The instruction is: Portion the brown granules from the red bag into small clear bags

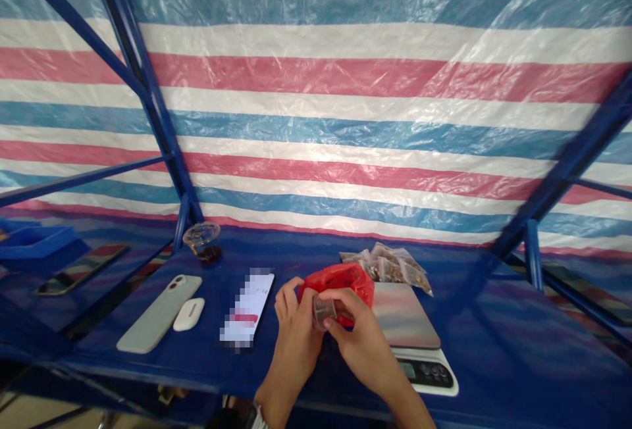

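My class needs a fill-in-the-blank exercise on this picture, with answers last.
1. The left hand and right hand meet at a small clear item, beside a bag coloured ____.
2. The white case lies ____ the pale phone and the lit phone.
3. The scale stands to the ____ of the lit phone.
4. Behind the table hangs a sheet with red, white and ____ stripes.

Missing words: red; between; right; blue.

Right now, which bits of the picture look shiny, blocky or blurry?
In the head view, white glare streaks the striped sheet; in that same head view, square blocks cover much of the lit phone, the scale shows soft pinkish reflections, and the small clear box looks too fuzzy to tell what's inside.
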The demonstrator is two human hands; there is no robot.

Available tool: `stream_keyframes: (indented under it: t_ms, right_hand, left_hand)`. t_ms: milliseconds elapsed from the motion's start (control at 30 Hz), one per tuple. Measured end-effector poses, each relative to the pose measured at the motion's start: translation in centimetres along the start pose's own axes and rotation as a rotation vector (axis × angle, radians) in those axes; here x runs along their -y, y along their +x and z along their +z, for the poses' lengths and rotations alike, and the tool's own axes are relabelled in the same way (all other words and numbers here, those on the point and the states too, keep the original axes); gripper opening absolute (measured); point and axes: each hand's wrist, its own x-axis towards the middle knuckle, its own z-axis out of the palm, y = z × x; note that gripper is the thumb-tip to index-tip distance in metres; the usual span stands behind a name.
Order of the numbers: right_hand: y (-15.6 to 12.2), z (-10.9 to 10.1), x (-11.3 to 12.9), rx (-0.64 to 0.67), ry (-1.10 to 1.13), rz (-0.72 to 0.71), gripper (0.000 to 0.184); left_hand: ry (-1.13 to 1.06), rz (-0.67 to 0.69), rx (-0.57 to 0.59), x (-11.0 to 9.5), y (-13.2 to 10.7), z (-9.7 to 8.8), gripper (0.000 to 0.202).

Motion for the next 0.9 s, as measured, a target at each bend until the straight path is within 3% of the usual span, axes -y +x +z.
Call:
stream_keyframes:
  t_ms: [167,333,500,633,767,900]
  right_hand:
    - [0.1,-0.3,0.9,-0.080,-0.074,-0.045,0.035]
    - [-0.3,-0.4,2.0,-0.157,-0.289,-0.189,0.041]
    - [-0.5,-0.5,2.0,-0.071,-0.382,-0.321,0.051]
    - [-0.4,-0.9,1.9,-0.086,-0.393,-0.295,0.044]
    - [0.3,-1.7,1.5,-0.208,-0.408,-0.260,0.032]
    - [1.3,-2.9,0.7,-0.312,-0.617,-0.202,0.030]
  left_hand:
    - [-0.049,0.006,-0.022,0.0,0.3,-0.1,0.044]
    - [-0.096,0.040,-0.015,-0.1,0.6,-0.5,0.049]
    - [-0.138,0.033,0.033,-0.6,0.7,-1.0,0.045]
    - [-0.169,-0.028,0.051,-0.7,0.6,-1.2,0.046]
    - [-0.230,-0.119,0.022,-0.9,0.5,-1.1,0.029]
    - [-0.300,-0.176,-0.022,-1.9,0.5,-0.9,0.024]
